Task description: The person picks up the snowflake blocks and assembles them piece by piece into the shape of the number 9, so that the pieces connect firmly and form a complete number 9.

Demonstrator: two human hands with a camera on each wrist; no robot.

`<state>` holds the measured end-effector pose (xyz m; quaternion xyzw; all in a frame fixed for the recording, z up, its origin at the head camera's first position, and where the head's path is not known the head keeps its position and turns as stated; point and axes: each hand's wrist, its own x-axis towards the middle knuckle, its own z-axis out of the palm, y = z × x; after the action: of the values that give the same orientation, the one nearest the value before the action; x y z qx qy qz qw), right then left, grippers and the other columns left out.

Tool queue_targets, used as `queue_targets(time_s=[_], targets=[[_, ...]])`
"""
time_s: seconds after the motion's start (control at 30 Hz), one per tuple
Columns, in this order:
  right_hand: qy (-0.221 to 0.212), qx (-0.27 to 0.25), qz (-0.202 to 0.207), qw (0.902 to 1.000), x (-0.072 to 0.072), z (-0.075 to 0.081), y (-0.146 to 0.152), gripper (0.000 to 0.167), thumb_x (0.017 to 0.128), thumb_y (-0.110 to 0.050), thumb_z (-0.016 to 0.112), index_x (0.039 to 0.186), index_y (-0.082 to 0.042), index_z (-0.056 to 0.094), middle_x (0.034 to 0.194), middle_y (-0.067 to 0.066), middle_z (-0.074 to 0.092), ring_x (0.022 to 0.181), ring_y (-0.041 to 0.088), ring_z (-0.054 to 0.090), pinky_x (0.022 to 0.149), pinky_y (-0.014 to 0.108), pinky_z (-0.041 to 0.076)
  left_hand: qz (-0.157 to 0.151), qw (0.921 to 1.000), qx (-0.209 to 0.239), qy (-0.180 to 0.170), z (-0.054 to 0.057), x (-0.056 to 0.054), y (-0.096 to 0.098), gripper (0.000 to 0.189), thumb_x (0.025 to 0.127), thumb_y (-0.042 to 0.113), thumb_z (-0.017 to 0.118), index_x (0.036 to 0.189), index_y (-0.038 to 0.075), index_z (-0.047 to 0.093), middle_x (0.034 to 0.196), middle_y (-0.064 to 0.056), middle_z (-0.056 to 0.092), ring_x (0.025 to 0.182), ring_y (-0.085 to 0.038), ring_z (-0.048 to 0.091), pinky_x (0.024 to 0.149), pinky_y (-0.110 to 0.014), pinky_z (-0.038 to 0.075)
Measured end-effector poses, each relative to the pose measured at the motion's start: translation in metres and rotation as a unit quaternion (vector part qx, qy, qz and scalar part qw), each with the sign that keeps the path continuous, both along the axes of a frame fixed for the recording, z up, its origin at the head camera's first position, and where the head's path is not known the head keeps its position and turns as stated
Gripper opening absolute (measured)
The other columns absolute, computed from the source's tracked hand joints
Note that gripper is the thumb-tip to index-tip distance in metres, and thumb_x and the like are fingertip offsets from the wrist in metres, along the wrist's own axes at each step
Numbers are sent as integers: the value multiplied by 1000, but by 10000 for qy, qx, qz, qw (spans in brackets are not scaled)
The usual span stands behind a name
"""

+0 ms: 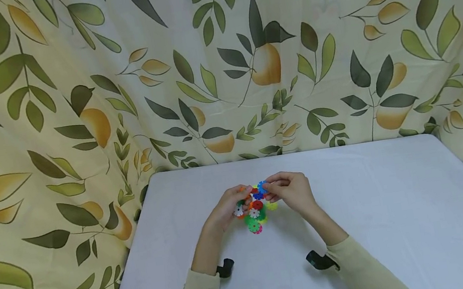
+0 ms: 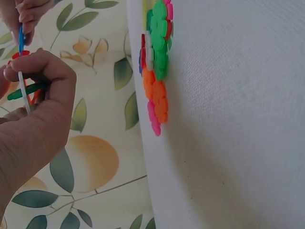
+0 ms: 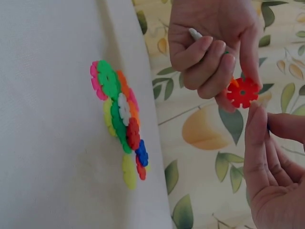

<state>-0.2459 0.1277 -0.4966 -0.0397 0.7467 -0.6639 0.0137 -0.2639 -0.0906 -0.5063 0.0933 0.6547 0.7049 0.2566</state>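
My left hand (image 1: 229, 209) holds a small cluster of notched plastic snowflake discs above the white table. A red snowflake disc (image 3: 243, 93) shows at its fingertips in the right wrist view. A white disc (image 2: 24, 93) and a green disc (image 2: 28, 89) also sit in that hand. My right hand (image 1: 295, 194) pinches a blue snowflake disc (image 1: 262, 187) beside the red one, both seen edge-on in the left wrist view. Whether the blue and red discs are joined, I cannot tell.
Below the hands, a loose pile of snowflake discs lies on the white table (image 1: 384, 216), among them a green disc (image 3: 108, 78), a dark blue disc (image 3: 142, 152) and a yellow disc (image 3: 128, 171). A leaf-patterned curtain (image 1: 167, 139) hangs behind the table's far edge.
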Motion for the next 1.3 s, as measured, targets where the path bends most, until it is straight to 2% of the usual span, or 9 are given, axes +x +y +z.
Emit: queue_targets(time_s=[0.23, 0.4, 0.53, 0.63, 0.83, 1.0, 1.1, 1.17, 1.3], targets=[[86, 164, 92, 9998, 1, 0, 0, 23, 94, -15, 80, 105, 4, 75, 88, 23, 76, 70, 32, 76, 67, 40, 64, -249, 9995, -25, 178, 1, 3, 5, 19, 111, 22, 48, 107, 4, 50, 77, -2, 45, 66, -15, 41, 60, -25, 39], [47, 82, -107, 9999, 2, -1, 0, 17, 93, -8, 79, 100, 6, 75, 82, 19, 75, 63, 24, 74, 60, 32, 63, -520, 9979, -82, 386, -4, 3, 11, 17, 111, 20, 46, 105, 5, 45, 77, -2, 41, 67, -16, 38, 60, -26, 37], [-31, -140, -134, 9998, 4, -3, -4, 18, 93, -8, 79, 101, 8, 74, 87, 26, 74, 64, 23, 75, 61, 32, 63, -412, 9982, -35, 437, -7, 3, 11, 19, 111, 21, 45, 108, 2, 46, 77, -3, 41, 67, -17, 38, 60, -27, 36], [35, -233, -60, 9997, 4, -3, -6, 21, 93, -10, 80, 103, 7, 75, 93, 31, 73, 68, 30, 76, 63, 34, 63, -343, 9979, -60, 551, -5, 3, 8, 23, 111, 21, 45, 112, -1, 48, 77, -4, 42, 66, -17, 39, 59, -27, 37], [194, -149, 187, 9995, 2, -3, -7, 25, 99, -15, 74, 111, 7, 75, 93, 27, 75, 74, 36, 77, 66, 38, 64, -50, 9970, -266, 721, -3, 2, 0, 24, 108, 22, 52, 113, 0, 60, 72, -2, 44, 62, -16, 41, 54, -25, 39], [383, 321, -182, 9986, 0, -7, -5, 29, 107, -19, 61, 112, 5, 75, 90, 22, 75, 75, 34, 77, 67, 39, 64, 259, 9985, -15, 483, -3, 0, -6, 24, 108, 22, 54, 108, -1, 60, 74, -1, 51, 62, -13, 48, 58, -24, 47], [416, 936, -325, 9942, -3, -13, -5, 26, 106, -19, 62, 110, 4, 76, 90, 20, 76, 75, 32, 77, 65, 35, 64, 363, 9984, 315, 286, -2, 0, -7, 19, 107, 21, 56, 101, 4, 60, 76, -2, 54, 63, -13, 51, 60, -24, 51], [400, 1556, -290, 9866, -4, -17, -6, 23, 103, -18, 67, 108, 1, 77, 91, 16, 77, 76, 29, 76, 65, 31, 63, 340, 9983, 408, 235, -3, 0, -7, 19, 108, 21, 55, 99, 5, 59, 78, -2, 55, 63, -13, 52, 59, -22, 50], [211, 2734, -72, 9617, -6, -26, -7, 23, 95, -21, 77, 109, -2, 77, 100, 11, 76, 83, 25, 72, 68, 33, 60, 226, 9987, 400, 229, -3, 0, -7, 22, 109, 23, 50, 99, 5, 58, 81, -3, 57, 65, -12, 52, 57, -19, 48]])
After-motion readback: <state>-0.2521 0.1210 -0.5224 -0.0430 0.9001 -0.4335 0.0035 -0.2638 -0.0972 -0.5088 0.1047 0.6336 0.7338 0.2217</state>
